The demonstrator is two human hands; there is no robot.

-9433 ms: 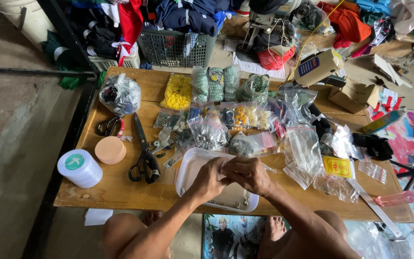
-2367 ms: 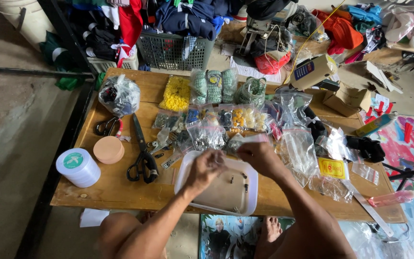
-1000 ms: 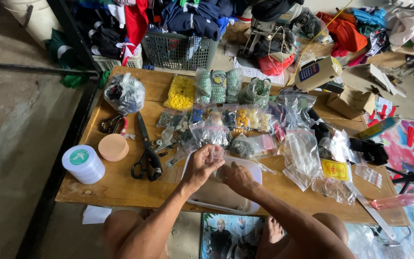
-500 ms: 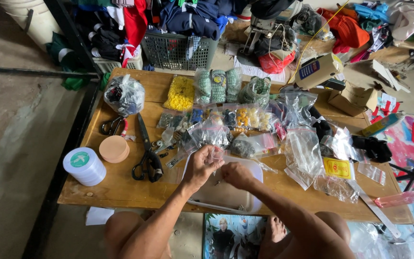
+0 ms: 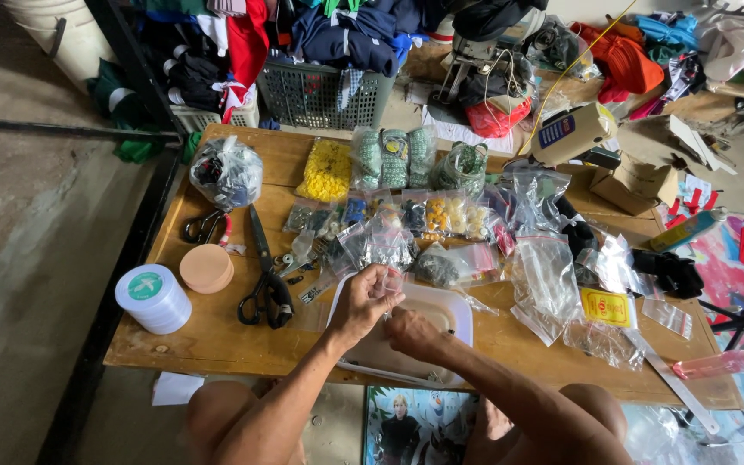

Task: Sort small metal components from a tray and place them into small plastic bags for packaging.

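Two hands work low in the middle of the frame, over one white tray [image 5: 454, 312] that sits on the wooden surface [image 5: 217, 331]. The left hand [image 5: 362, 303] is raised a little, and its fingers [image 5: 385, 277] pinch one small clear bag [image 5: 392, 281] at the top of the hand. The right hand [image 5: 413, 331] is just below and beside it, curled into a loose fist; I cannot tell if its fingers hold anything. The small clear bag sits right between the left thumb and the other fingers, above the tray.

To the left lie one pair of big black scissors [image 5: 265, 275], one round tan lid [image 5: 207, 268] and one white roll of tape [image 5: 153, 298]. Near the upper left of the surface there is one puffy bag of dark bits [image 5: 226, 170]. At the top middle sits one bag of yellow bits [image 5: 326, 170], and next to it stand three bags of green bits [image 5: 393, 157]. Many small clear bags are spread across the middle and right, too many to count. One yellow packet [image 5: 606, 306] lies at the right.
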